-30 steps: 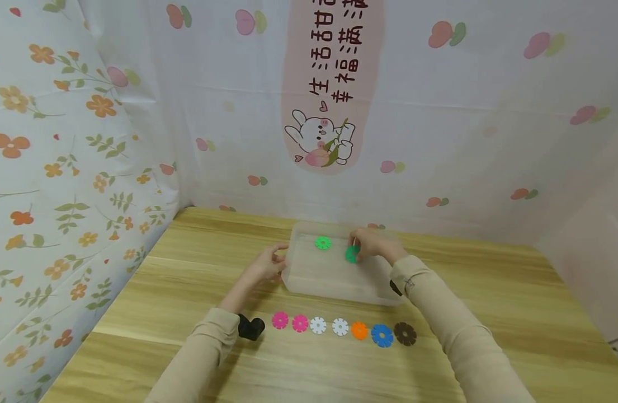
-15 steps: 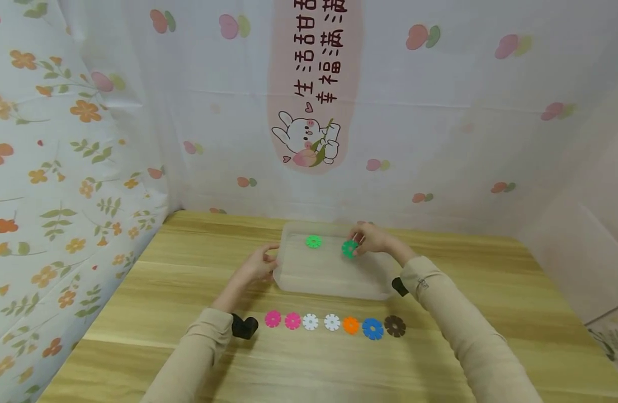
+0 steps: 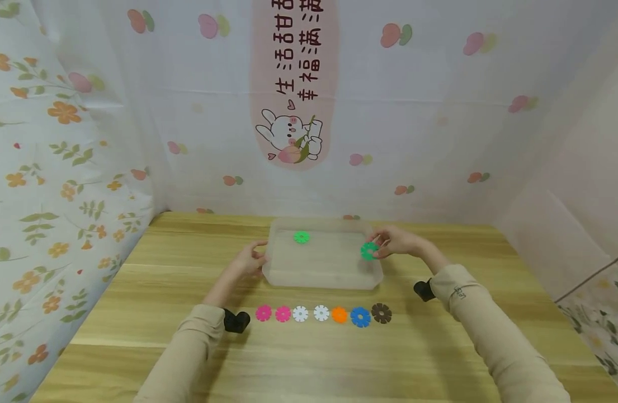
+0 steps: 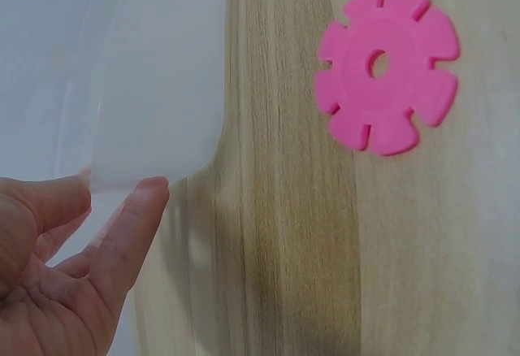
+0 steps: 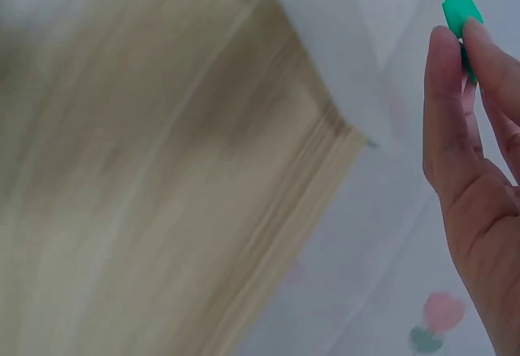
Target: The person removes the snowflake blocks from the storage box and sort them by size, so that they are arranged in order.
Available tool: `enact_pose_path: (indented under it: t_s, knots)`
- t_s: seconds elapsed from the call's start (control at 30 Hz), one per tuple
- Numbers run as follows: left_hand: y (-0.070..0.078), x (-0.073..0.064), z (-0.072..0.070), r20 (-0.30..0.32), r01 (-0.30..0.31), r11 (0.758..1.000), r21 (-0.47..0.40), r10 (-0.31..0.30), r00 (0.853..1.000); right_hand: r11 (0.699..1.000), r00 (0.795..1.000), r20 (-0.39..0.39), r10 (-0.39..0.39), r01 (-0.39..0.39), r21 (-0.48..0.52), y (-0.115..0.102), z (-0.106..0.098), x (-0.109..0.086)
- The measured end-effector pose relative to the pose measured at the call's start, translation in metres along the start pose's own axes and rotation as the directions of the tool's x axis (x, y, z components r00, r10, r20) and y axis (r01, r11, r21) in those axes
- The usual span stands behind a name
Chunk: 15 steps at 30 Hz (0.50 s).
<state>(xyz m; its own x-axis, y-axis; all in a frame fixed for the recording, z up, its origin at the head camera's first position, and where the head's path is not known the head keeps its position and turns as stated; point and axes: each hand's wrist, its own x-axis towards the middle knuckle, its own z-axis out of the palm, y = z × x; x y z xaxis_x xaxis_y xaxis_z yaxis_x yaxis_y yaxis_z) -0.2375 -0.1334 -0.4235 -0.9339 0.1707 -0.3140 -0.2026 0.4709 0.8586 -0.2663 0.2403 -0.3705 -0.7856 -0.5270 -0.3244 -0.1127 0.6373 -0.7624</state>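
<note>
My right hand (image 3: 400, 242) pinches a dark green notched plastic disc (image 3: 369, 251) between thumb and fingers, over the right end of a translucent plastic box (image 3: 324, 280). In the right wrist view the green disc (image 5: 460, 6) is seen nearly edge-on at the fingertips. A lighter green disc (image 3: 301, 237) lies inside the box near its back left. My left hand (image 3: 249, 259) holds the box's left end; in the left wrist view its thumb and fingertips meet the end wall of the box (image 4: 162, 88).
In front of the box lies a row of notched discs: two pink (image 3: 263, 313), two white (image 3: 300, 314), an orange one (image 3: 339, 314), a blue one (image 3: 361, 317) and a brown one (image 3: 381, 313). A patterned cloth (image 3: 198, 168) hangs behind the wooden table (image 3: 309, 358).
My right hand has lifted the dark green disc and moved it right, to the box's right end. The left hand stays at the box's left end. The head view has shifted.
</note>
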Motion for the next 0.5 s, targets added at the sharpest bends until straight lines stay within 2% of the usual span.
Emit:
enact_pose_path:
  t_s: [0.13, 0.37, 0.5]
  knots:
    - [0.000, -0.001, -0.002, 0.000, -0.005, 1.000, 0.019, 0.005, 1.000, 0.998, 0.999, 0.016, 0.037, -0.038, 0.052, 0.011, -0.003, -0.016]
    - [0.000, -0.002, -0.002, 0.009, -0.007, 1.000, 0.015, 0.007, 1.000, 0.991, 0.994, 0.032, 0.102, -0.104, 0.082, 0.031, -0.003, -0.050]
    - [0.002, 0.000, -0.001, 0.004, -0.005, 1.000, 0.028, 0.004, 1.000, 0.981, 0.986, 0.094, 0.139, -0.150, 0.123, 0.045, 0.001, -0.062]
